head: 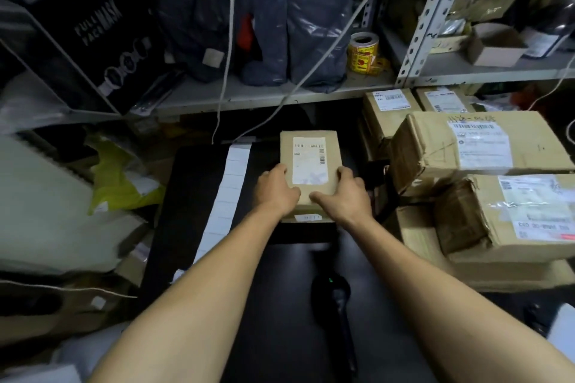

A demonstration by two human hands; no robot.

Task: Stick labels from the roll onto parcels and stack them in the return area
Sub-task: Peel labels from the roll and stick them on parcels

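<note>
Head view shows both hands on one small parcel (308, 165) lying on the dark counter (193, 196): left hand (275, 191) and right hand (343, 196) curl their fingers (278, 169) round its near corners. Its white shipping label (309, 160), just beyond the fingertips, looks already stuck, so stacking probably remains. Farther off, right of the fingers, labelled boxes (479, 146) sit piled; the yellow label roll (363, 53) stands on the shelf (249, 96), and label print is too blurred to read.
</note>
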